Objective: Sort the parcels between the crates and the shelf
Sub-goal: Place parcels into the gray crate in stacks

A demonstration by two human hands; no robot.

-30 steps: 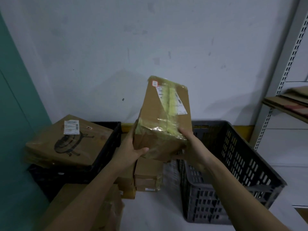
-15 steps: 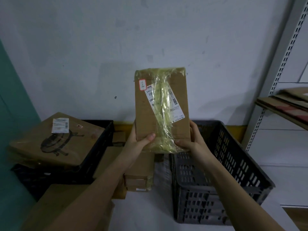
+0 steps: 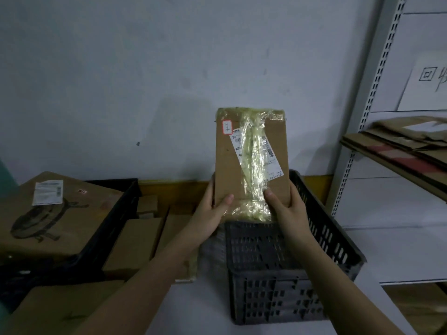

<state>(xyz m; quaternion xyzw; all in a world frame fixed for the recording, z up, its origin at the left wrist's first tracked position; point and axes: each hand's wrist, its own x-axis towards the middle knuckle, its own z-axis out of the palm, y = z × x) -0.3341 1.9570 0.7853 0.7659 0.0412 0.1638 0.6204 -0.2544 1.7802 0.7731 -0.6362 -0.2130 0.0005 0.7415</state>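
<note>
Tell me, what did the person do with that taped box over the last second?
Both hands turned the taped parcel from tilted to upright, label facing the camera, above the grey crate. The left hand and right hand shifted to grip its bottom corners. It was never let go. The big box on the black crate stayed put.

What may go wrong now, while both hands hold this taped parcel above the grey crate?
1. The left hand and right hand grip only the bottom of the upright parcel; it may tip.
2. The glossy tape under the thumbs may slip.
3. It may strike the rim of the grey crate when lowered.
</note>
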